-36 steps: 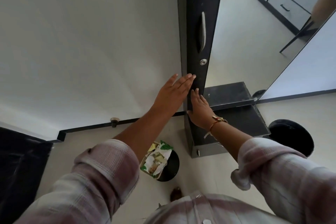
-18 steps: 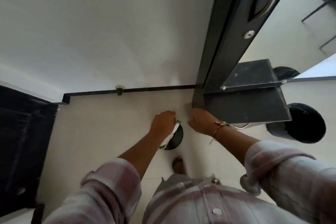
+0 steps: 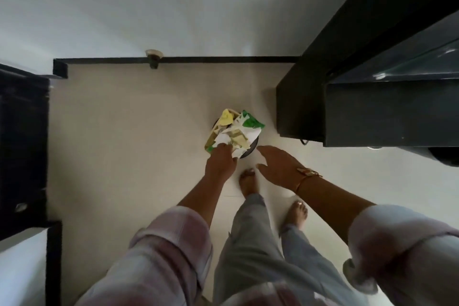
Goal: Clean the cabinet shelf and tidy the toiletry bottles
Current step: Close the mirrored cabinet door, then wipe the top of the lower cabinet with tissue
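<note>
I am looking straight down at a small black waste bin [image 3: 252,148] on the pale floor, heaped with crumpled green-and-white wrappers [image 3: 244,126] and yellow paper [image 3: 226,117]. My left hand [image 3: 221,163] rests on the near edge of that heap with its fingers curled down into the paper; the fingertips are hidden. My right hand [image 3: 279,166] hovers just right of the bin, fingers spread and holding nothing, with a gold bangle on the wrist. The dark cabinet [image 3: 301,97] stands to the right of the bin. No toiletry bottles are in view.
A dark ledge [image 3: 387,114] juts out from the cabinet at the right, with a round black object [image 3: 445,159] below it. Dark furniture [image 3: 22,146] fills the left edge. A door stopper [image 3: 154,57] sits at the black skirting. My bare feet [image 3: 249,182] stand just behind the bin.
My view has tipped from the cabinet door down to the floor. Both hands left the door's edge and dropped to the bin; the left hand now lies on the waste paper.
</note>
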Available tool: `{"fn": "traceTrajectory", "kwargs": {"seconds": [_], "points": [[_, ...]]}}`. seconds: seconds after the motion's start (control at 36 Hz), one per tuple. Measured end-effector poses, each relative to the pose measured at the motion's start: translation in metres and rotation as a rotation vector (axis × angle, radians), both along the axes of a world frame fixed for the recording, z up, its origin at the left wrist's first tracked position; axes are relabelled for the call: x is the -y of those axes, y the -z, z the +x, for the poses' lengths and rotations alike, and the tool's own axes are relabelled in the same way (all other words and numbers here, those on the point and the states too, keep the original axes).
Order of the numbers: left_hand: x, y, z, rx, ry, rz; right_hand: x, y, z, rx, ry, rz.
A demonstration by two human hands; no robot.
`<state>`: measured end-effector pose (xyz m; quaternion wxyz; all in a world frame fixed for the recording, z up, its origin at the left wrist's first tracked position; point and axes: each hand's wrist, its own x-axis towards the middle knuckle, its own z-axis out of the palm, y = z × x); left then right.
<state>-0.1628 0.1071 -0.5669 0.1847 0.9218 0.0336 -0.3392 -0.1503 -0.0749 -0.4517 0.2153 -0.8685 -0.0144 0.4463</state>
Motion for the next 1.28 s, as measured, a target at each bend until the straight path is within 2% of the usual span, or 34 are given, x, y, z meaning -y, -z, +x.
{"fn": "traceTrajectory", "kwargs": {"seconds": [0.19,0.33,0.61,0.86,1.11,1.28], "points": [[0.005,0.056,0.022,0.013,0.103,0.016,-0.002,0.044,0.004,-0.024,0.0,-0.029],[0.01,0.072,0.042,0.062,-0.01,0.011,-0.001,0.062,0.003,-0.056,0.013,-0.061],[0.0,0.109,0.093,-0.223,0.082,0.087,0.005,0.092,0.001,-0.069,0.036,-0.054],[0.002,0.116,0.1,-0.238,0.197,0.119,0.011,0.101,-0.012,-0.092,0.045,-0.053],[-0.001,0.111,0.095,-0.198,0.103,0.094,0.013,0.096,-0.027,-0.082,0.031,-0.062],[-0.009,0.087,0.088,-0.026,-0.187,-0.128,0.012,0.08,-0.032,-0.073,0.017,-0.076]]}}
